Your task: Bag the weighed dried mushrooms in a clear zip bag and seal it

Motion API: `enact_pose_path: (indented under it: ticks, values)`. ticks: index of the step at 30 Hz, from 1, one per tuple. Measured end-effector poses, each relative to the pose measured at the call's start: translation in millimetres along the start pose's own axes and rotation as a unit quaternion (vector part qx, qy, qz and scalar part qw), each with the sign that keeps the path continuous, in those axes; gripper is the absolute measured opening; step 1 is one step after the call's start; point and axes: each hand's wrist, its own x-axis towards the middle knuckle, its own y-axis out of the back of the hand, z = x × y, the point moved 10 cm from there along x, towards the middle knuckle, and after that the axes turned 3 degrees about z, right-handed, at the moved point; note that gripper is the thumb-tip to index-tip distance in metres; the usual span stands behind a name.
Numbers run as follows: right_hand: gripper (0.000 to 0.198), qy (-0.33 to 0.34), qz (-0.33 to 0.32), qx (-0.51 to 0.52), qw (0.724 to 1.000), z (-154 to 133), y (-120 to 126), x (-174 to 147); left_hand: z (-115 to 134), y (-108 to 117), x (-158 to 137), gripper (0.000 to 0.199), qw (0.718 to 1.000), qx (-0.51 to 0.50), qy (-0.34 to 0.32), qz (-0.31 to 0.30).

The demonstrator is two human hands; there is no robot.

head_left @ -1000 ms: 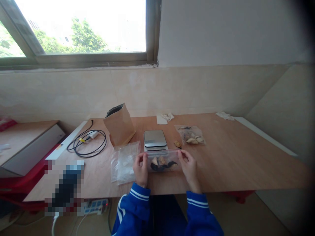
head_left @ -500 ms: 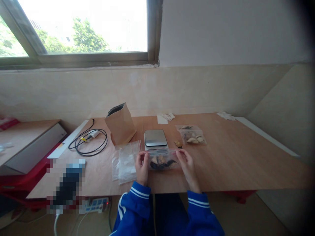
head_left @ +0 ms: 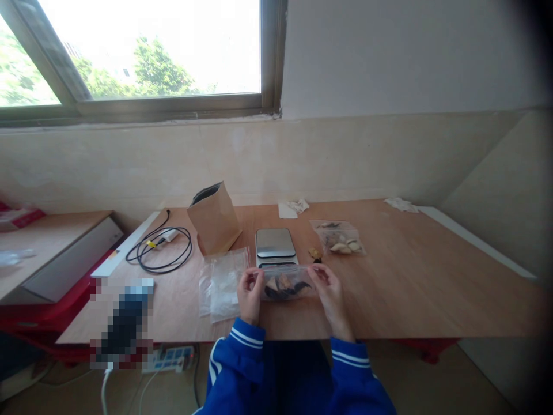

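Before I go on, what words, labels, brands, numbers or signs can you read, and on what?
No text can be read.
Scale: dark front strip partly behind the held plastic bag; no digits legible.
Paper bag: no print seen on its visible side.
Yellow tag: too small to read.
Power strip: too blurred to read.
Dark object, left: pixelated, illegible.

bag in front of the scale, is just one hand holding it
No, the left hand and right hand pinch the bag at opposite upper corners.
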Motion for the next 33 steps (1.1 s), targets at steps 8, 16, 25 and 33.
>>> enact_pose_path:
  ticks: [8, 16, 25, 33]
  values:
    - [0.030, -0.041, -0.030, 0.061, 0.997, 13.1, -9.4, 0.6, 3.0, -4.5, -1.7, 0.027, 0.999, -0.029, 0.001, -0.019]
    - [0.036, -0.047, -0.101, 0.052, 0.992, 12.3, -27.6, -6.1, -1.4, -15.4, -4.6, 0.026, 0.997, -0.032, 0.018, -0.073]
    - [0.031, -0.024, -0.078, 0.001, 0.997, 13.3, -16.7, 1.7, -0.7, -14.8, -4.4, 0.025, 0.997, -0.005, 0.023, -0.069]
    - [0.024, -0.021, -0.036, -0.004, 0.999, 20.5, -5.2, -9.2, 0.9, -13.2, -6.7, 0.023, 0.997, 0.023, 0.019, -0.072]
